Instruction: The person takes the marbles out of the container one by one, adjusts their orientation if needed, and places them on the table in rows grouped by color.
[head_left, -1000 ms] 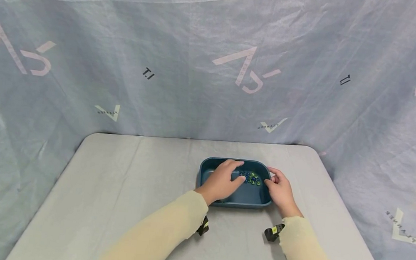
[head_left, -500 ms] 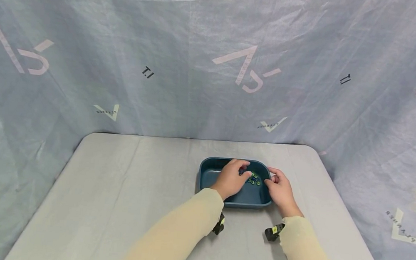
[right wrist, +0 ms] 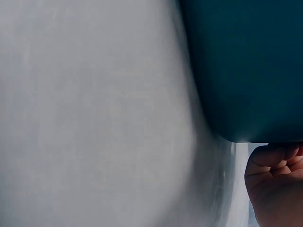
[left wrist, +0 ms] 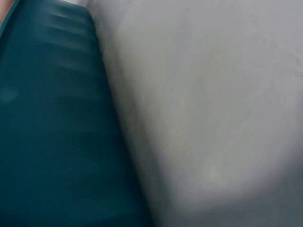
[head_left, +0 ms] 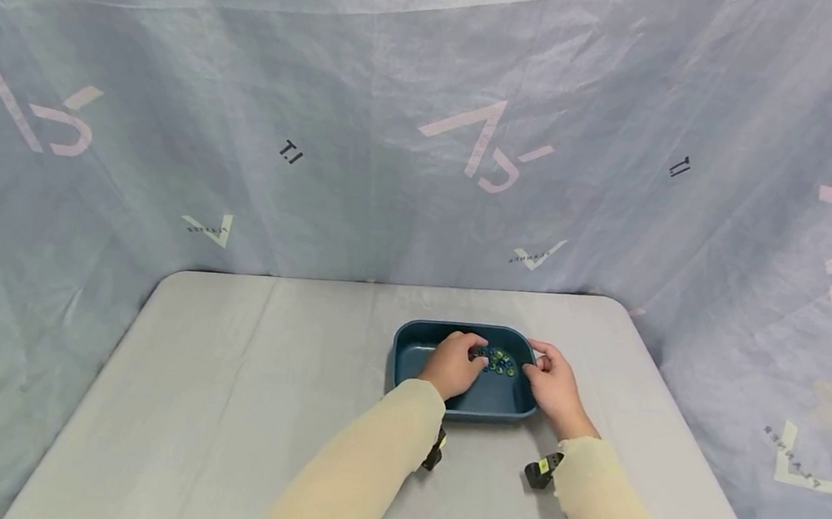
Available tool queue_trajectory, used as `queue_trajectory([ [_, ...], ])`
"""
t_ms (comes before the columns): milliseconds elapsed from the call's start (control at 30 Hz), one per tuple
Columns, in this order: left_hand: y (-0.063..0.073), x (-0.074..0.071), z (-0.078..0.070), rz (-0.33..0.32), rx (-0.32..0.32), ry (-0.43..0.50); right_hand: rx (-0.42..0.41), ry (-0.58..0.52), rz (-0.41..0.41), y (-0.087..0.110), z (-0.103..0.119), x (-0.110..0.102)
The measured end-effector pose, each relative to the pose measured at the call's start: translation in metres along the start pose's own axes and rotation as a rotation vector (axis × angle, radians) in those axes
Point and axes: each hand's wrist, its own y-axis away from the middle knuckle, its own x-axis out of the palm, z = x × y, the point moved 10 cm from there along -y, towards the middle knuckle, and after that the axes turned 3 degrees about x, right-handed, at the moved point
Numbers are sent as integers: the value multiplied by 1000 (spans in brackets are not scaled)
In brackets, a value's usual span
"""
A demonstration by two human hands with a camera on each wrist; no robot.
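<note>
A dark teal rectangular tray [head_left: 488, 404] with rounded corners sits on the table. Small round blue and green pieces, like marbles or beads [head_left: 502, 363], cluster in its right half. My left hand [head_left: 453, 365] reaches over the front rim into the tray, at the left edge of the cluster. Its fingers and thumb are bent with a gap between their tips, and the hand hides part of the tray floor. At the right end of the tray, my right hand [head_left: 553, 383] pinches the rim between thumb and fingers. The right wrist view shows the fingers [right wrist: 272, 153] against that rim.
A pale cloth-covered table [head_left: 221, 408] extends around the tray, mostly to the left. Grey-blue printed sheeting [head_left: 380, 164] hangs behind and at both sides. Small black wrist devices [head_left: 542, 470] sit under the cuffs of the cream sleeves [head_left: 359, 463].
My left hand moved right over the small round pieces, then drew slightly back left with its fingers more bent. My right hand keeps its hold on the rim. The head view tilted slightly.
</note>
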Motion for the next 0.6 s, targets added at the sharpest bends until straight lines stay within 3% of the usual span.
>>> queue_trajectory([
  [600, -6, 17, 8, 67, -5, -171, 21, -16, 10, 0, -3, 1],
])
